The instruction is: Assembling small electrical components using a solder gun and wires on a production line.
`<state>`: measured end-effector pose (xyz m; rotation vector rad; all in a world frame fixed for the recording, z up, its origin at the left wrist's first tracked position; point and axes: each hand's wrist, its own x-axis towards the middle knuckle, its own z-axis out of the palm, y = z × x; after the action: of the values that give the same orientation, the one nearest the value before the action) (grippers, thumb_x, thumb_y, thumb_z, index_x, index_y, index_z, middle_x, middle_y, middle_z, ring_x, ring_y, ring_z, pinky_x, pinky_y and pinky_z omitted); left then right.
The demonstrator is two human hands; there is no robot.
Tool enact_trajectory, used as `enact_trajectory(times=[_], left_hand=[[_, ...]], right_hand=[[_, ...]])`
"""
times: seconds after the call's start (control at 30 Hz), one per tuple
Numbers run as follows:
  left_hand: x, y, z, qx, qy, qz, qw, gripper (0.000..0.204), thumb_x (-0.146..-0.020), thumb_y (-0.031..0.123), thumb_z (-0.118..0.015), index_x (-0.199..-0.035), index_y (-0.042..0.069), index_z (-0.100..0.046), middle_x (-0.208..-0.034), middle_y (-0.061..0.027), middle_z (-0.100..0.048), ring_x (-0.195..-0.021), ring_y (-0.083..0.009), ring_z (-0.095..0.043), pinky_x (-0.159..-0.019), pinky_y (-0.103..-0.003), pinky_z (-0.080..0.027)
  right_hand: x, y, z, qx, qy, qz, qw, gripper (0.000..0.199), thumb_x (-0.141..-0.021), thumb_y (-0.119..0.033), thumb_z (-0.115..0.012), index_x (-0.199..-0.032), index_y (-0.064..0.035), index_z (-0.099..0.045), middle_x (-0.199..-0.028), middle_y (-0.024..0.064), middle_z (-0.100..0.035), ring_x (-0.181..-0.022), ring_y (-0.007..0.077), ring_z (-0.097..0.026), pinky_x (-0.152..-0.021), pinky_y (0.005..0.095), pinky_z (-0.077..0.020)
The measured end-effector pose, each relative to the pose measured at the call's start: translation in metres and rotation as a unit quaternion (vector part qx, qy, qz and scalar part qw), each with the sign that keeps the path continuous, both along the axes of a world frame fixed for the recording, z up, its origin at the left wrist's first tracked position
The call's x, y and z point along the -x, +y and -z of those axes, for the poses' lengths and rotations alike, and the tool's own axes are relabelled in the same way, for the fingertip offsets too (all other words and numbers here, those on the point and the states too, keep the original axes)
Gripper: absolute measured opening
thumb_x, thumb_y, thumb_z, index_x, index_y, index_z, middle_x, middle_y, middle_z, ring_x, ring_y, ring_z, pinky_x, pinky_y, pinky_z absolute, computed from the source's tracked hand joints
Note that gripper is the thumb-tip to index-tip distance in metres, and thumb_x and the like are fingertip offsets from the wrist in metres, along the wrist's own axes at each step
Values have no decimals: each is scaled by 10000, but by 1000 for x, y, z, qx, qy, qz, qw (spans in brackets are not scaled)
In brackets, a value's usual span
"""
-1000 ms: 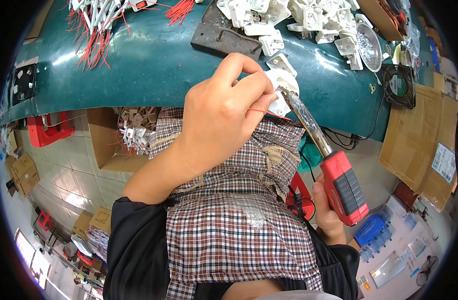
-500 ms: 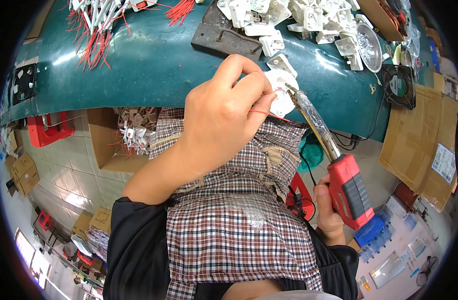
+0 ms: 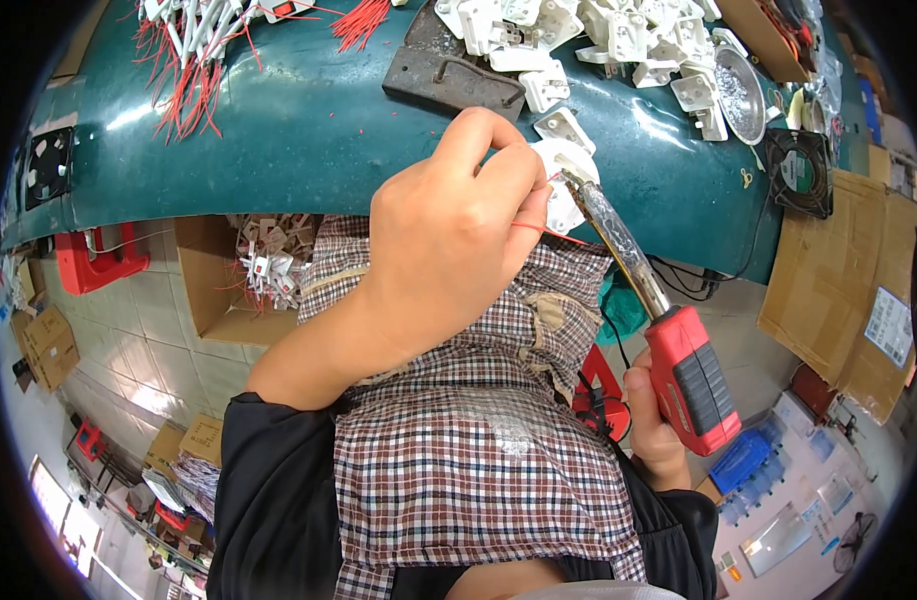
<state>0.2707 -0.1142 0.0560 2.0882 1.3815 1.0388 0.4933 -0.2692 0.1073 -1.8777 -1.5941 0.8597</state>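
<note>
My left hand [image 3: 453, 215] is closed in a pinch on a thin red wire [image 3: 544, 229], whose tail sticks out below the fingers. The wire's upper end meets a rounded white plastic plug part [image 3: 561, 208] near the table's front edge. My right hand [image 3: 656, 430] grips the red and black handle of a soldering iron [image 3: 693, 380]. Its long metal barrel slants up and left, and the tip is at the wire end over the white part. Left fingertips and the barrel hide some of that part.
White plug housings [image 3: 618, 40] are heaped at the back, beside a dark metal block [image 3: 453, 85] with a handle. Red-wired white pieces [image 3: 193, 40] lie far left. A round metal dish [image 3: 740, 95] and a black fan [image 3: 798, 172] stand right; a cardboard box [image 3: 213, 290] sits below.
The soldering iron has moved a little to the left, its tip now closer to my left fingertips and the wire end. My left hand has barely shifted.
</note>
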Motion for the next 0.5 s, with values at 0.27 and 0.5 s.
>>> enact_trajectory(times=[0.27,0.5], left_hand=[[0,1,-2,6,6,5,1000,146,-762,46,-804,-788,84,-665,-916,-10,-647,-681,-193,-664,-555,-319,-508],[0,1,-4,4,15,10,1000,154,-756,47,-809,-787,84,-663,-916,-11,-643,-695,-197,-664,-562,-322,-512]], right_hand=[[0,2,-1,-4,-9,-15,1000,180,-765,-22,-779,-922,-7,-690,-810,117,-652,-623,258,-643,-565,338,-502],[-1,4,1,-23,-19,-40,999,187,-775,-28,-784,-932,-4,-686,-817,115,-650,-627,255,-644,-568,332,-501]])
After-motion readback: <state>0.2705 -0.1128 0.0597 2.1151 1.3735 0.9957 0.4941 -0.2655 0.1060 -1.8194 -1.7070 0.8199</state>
